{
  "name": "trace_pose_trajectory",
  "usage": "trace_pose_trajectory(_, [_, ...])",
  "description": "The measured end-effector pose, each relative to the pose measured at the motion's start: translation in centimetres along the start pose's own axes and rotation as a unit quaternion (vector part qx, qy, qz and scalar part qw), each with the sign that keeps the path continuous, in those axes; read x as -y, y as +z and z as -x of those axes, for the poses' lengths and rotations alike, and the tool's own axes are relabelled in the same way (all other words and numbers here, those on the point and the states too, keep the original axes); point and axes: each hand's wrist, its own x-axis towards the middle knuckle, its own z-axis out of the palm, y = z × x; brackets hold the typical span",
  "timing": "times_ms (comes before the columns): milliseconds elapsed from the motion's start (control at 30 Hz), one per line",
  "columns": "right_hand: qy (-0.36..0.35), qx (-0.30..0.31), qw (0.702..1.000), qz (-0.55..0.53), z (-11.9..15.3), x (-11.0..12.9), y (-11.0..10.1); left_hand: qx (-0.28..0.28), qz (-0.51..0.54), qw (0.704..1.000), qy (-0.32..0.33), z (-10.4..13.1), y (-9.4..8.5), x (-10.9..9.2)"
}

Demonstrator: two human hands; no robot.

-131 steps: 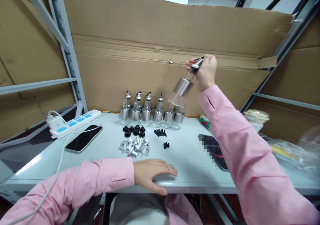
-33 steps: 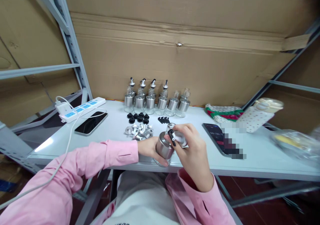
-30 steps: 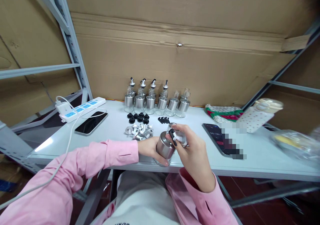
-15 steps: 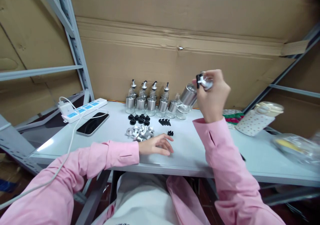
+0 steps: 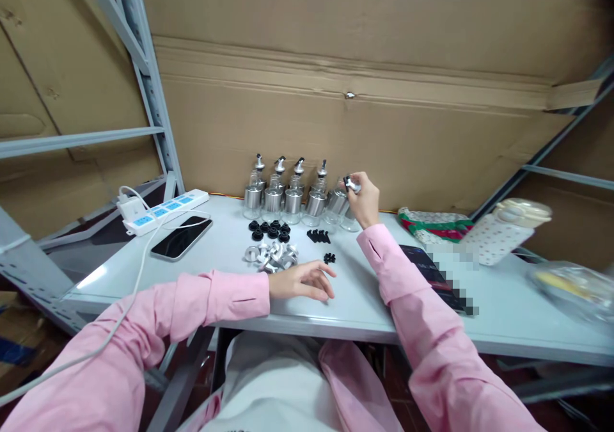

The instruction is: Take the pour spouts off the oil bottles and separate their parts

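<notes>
We see plain pink on both sleeves (image 5: 240,296) and pale blue-grey on the worktop (image 5: 355,297). Just behind the silver spout pieces (image 5: 278,251) we find black stoppers (image 5: 273,232), and farther behind them clear bottles (image 5: 293,200) banded in silver, against brown cardboard (image 5: 288,125). To the pieces' right are black levers (image 5: 320,235) and tiny black pegs (image 5: 329,258); well to their right, a white dotted tumbler (image 5: 499,239) with a cream lid and a green, red and white packet (image 5: 434,227). To their left we note a black phone screen (image 5: 182,239) and a white power strip (image 5: 165,212) with blue sockets.

and the right hand (image 5: 366,201) hides part of the end bottle (image 5: 350,221), with the phone (image 5: 423,264) at right partly pixelated!
</notes>
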Motion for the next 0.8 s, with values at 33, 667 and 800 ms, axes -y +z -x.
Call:
trace_pose_trajectory(33, [0.001,0.008,1.000,0.004,0.3,-0.4,0.2,0.000,-0.003,1.000,0.000,0.0,0.0,0.0])
trace_pose_trajectory(667, [-0.042,0.081,0.994,0.051,2.1,-3.5,1.8,0.007,-0.027,1.000,0.006,0.0,0.1,-0.3])
trace_pose_trajectory(800, [-0.042,0.051,0.996,0.064,2.3,-3.3,1.1,0.006,-0.033,0.999,0.004,0.1,0.1,-0.3])
